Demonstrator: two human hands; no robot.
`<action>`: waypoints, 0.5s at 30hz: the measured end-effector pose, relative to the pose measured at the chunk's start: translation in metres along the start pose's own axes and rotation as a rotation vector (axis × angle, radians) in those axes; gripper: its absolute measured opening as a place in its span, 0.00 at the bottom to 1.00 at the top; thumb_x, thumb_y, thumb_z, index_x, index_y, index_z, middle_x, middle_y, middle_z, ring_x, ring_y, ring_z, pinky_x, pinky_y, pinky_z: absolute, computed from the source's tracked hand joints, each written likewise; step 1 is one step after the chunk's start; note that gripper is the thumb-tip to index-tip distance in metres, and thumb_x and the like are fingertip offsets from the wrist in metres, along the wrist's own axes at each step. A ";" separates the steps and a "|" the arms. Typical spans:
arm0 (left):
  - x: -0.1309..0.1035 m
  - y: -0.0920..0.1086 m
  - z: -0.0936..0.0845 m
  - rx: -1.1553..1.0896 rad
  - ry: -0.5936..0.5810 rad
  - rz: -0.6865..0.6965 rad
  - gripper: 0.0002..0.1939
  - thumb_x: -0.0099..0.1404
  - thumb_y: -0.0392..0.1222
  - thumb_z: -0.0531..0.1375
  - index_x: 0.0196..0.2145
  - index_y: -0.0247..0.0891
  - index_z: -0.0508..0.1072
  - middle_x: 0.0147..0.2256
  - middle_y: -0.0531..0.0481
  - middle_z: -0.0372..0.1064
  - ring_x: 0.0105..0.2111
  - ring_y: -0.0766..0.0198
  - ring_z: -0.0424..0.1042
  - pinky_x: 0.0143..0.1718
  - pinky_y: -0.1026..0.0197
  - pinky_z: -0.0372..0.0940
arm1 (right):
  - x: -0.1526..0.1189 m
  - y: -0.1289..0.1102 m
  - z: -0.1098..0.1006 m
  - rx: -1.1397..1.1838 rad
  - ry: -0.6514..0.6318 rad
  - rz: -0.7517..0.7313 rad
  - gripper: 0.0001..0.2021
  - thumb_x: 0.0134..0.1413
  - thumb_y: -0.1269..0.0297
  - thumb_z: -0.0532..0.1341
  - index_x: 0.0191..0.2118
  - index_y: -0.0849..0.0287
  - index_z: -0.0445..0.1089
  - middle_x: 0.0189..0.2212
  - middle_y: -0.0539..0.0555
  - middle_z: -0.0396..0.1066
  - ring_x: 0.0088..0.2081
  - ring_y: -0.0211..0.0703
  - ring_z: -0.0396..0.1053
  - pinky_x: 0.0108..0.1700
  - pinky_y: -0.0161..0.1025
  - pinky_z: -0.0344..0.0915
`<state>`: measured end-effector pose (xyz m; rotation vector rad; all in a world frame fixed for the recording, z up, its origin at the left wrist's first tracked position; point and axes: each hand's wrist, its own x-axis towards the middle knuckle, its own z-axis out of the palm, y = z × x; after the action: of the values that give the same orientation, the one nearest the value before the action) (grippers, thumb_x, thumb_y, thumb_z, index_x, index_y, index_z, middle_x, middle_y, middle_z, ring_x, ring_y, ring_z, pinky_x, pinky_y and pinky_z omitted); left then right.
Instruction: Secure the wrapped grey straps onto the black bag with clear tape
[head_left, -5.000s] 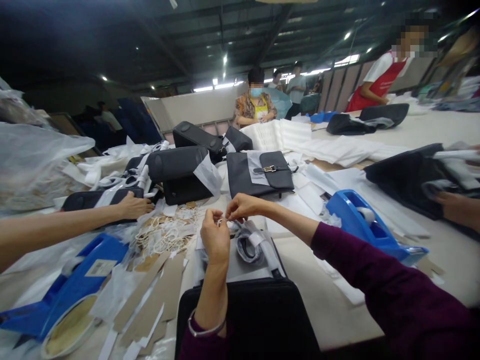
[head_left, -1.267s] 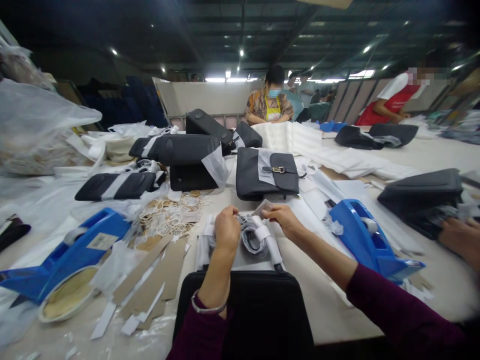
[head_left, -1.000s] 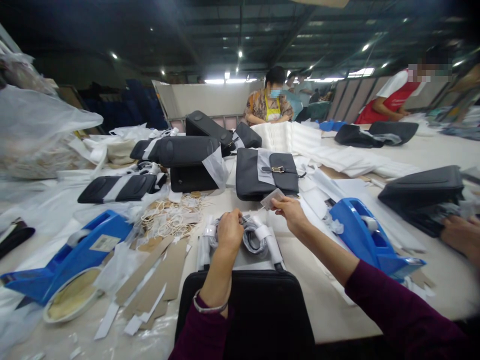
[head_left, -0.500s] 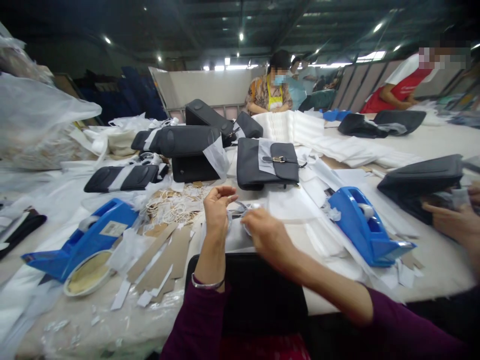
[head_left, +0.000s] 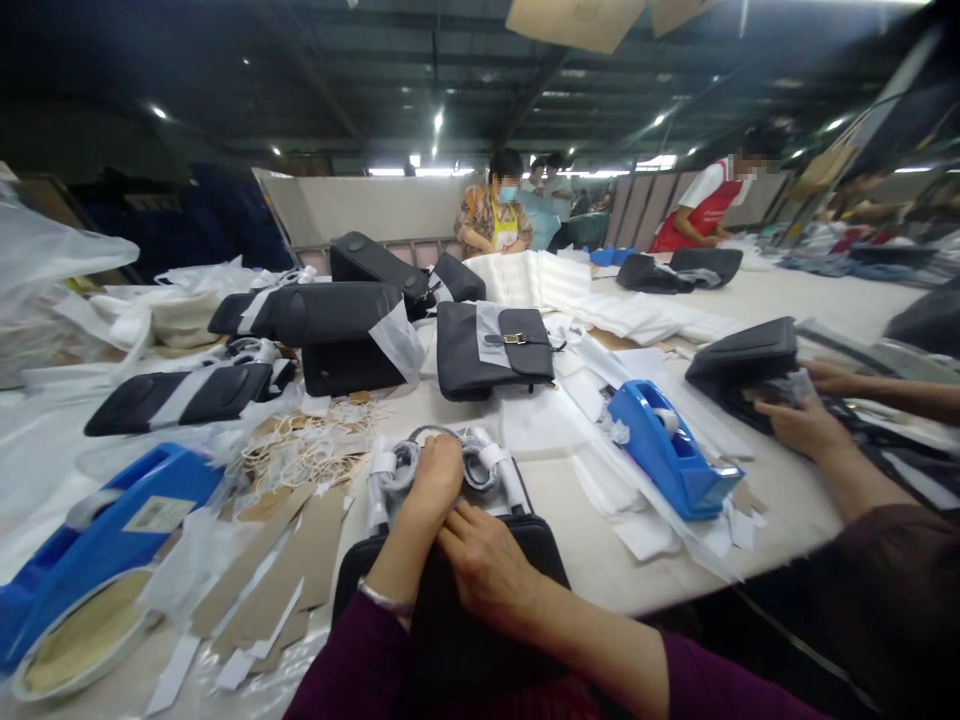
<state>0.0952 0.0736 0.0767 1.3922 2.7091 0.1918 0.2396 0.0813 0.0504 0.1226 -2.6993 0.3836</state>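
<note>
A black bag (head_left: 450,610) lies at the table's front edge, right before me. Beyond its top edge are coiled straps (head_left: 480,465) wrapped in clear film and white padding. My left hand (head_left: 437,470) is closed between the two coils, over the bag's top; what its fingers grip is hidden. Just below and to the right, my right hand (head_left: 487,560) has its fingers pressed together at the bag's upper edge, close against the left wrist. I cannot make out anything in it.
Blue tape dispensers stand left (head_left: 127,530) and right (head_left: 667,445). Cardboard strips (head_left: 277,570) and tangled strings (head_left: 307,450) lie left. A buckled black bag (head_left: 495,350) sits ahead. At right, a person's hands (head_left: 806,425) hold another bag.
The view has shifted. My hands have come closer together and down onto the bag's top edge. The wrapped strap coils now show on both sides of my left hand.
</note>
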 end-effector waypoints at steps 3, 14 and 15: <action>0.010 -0.006 0.004 0.003 -0.028 0.005 0.20 0.62 0.25 0.45 0.43 0.28 0.73 0.44 0.34 0.71 0.47 0.51 0.68 0.47 0.56 0.62 | -0.001 -0.001 0.001 -0.029 -0.016 0.009 0.11 0.54 0.76 0.54 0.42 0.63 0.68 0.38 0.59 0.69 0.39 0.49 0.62 0.40 0.43 0.64; 0.004 -0.014 0.011 -0.020 -0.008 -0.020 0.19 0.65 0.30 0.44 0.43 0.30 0.73 0.45 0.36 0.70 0.49 0.51 0.67 0.49 0.55 0.60 | -0.015 -0.043 -0.095 0.476 0.119 0.179 0.17 0.64 0.66 0.49 0.52 0.44 0.69 0.38 0.52 0.72 0.39 0.42 0.71 0.38 0.39 0.70; 0.005 -0.016 0.012 -0.024 -0.011 -0.016 0.19 0.65 0.30 0.44 0.43 0.30 0.73 0.46 0.35 0.70 0.49 0.51 0.66 0.49 0.55 0.60 | -0.026 -0.049 -0.115 0.410 0.075 0.125 0.18 0.63 0.61 0.50 0.55 0.39 0.66 0.39 0.51 0.72 0.39 0.44 0.72 0.37 0.42 0.70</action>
<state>0.0813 0.0695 0.0624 1.3607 2.6992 0.2149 0.3146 0.0680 0.1532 0.0539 -2.5252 0.9559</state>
